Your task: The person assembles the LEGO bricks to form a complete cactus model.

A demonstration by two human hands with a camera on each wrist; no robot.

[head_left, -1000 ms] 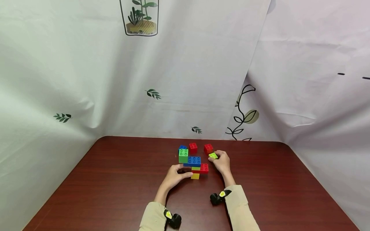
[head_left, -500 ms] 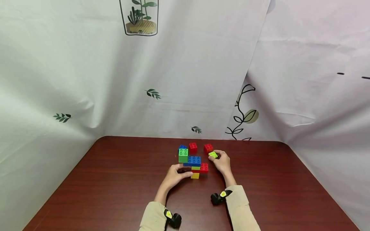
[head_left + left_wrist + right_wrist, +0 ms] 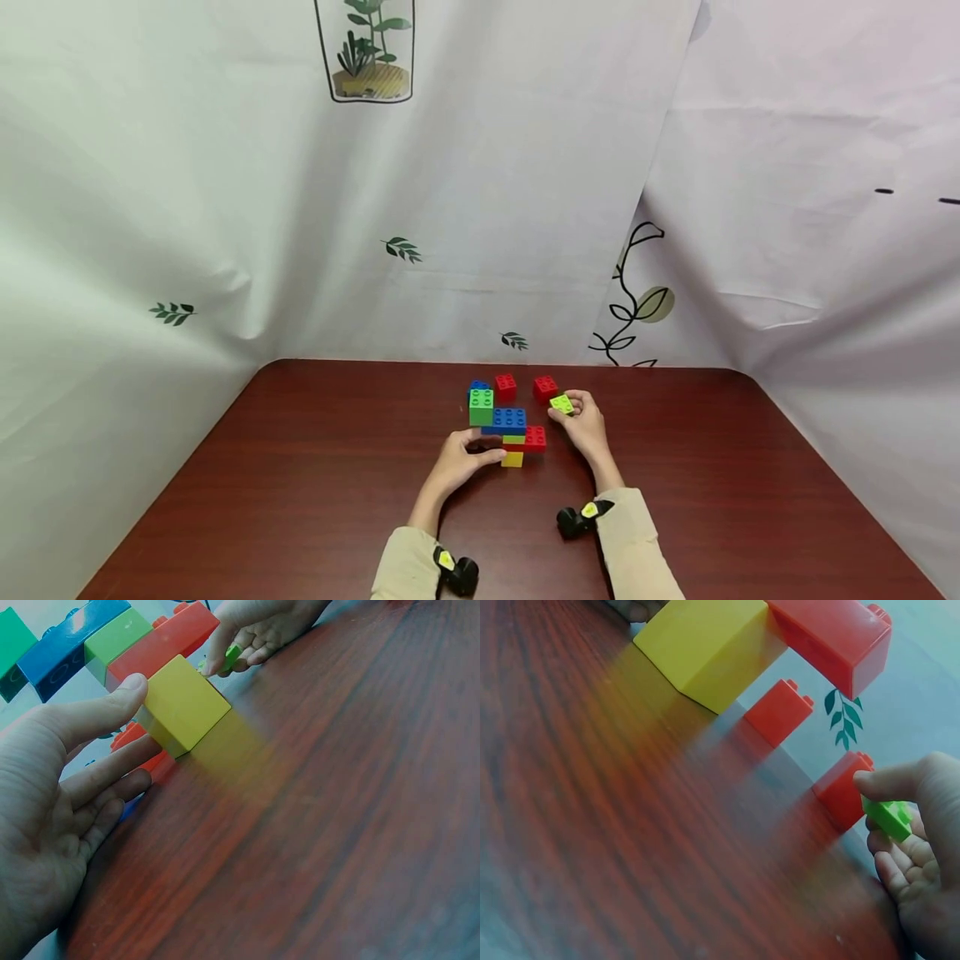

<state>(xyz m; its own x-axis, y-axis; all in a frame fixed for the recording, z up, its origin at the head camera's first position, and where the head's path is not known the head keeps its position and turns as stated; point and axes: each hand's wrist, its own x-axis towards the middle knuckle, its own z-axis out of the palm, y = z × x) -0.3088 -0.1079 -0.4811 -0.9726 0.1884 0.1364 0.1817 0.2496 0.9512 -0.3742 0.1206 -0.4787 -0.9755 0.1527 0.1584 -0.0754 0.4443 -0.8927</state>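
My left hand (image 3: 459, 463) is at the left side of a built stack of toy building bricks, its thumb and fingers gripping the yellow brick (image 3: 186, 705) at the bottom. Above the yellow one come a red brick (image 3: 535, 439), a thin lime-green brick (image 3: 513, 439), a blue brick (image 3: 509, 420) and, at the upper left, a green brick (image 3: 482, 407). Off to the stack's right, my right hand (image 3: 588, 428) pinches a small lime-green brick (image 3: 889, 817) between thumb and fingers, apart from the stack. The left fingertips are partly hidden behind the bricks.
Behind the stack stand two loose red bricks, one red brick (image 3: 506, 387) in the middle and another red brick (image 3: 545, 388) close to my right hand. A blue brick (image 3: 478, 386) is partly hidden behind the green one. A printed cloth (image 3: 480, 208) hangs beyond the brown table (image 3: 315, 467).
The head view has shifted slightly. My right hand has moved a little to the right and tilted its lime-green brick slightly. The left hand keeps its grip on the stack.
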